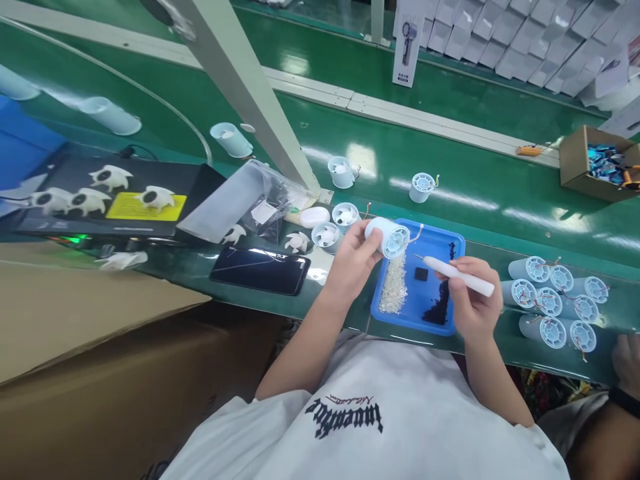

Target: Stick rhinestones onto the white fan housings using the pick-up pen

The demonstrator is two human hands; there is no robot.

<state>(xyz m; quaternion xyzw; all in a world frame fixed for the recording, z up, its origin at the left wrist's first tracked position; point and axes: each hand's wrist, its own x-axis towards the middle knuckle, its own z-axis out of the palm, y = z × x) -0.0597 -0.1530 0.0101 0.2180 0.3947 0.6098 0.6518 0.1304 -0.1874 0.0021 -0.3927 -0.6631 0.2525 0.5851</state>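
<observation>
My left hand (353,260) is closed around a light-blue fan housing (384,237), a short cylinder with a spoked end and a small wire lead sticking out to the right. In my right hand (477,297) is a white pen-shaped screwdriver (465,275). Its thin metal tip points left toward the housing, apart from it. Below both hands lies a blue tray (416,301). It holds a heap of tiny clear-whitish pieces (394,288), a pile of tiny black pieces (437,311) and a small black block (421,274).
Several wired housings (550,301) stand at right, near another person's hand (627,360). More housings (342,172) stand beyond the tray. Left are a dark phone (261,271), white fan blades (157,197) and a slanted metal post (250,87). A carton (593,170) sits far right.
</observation>
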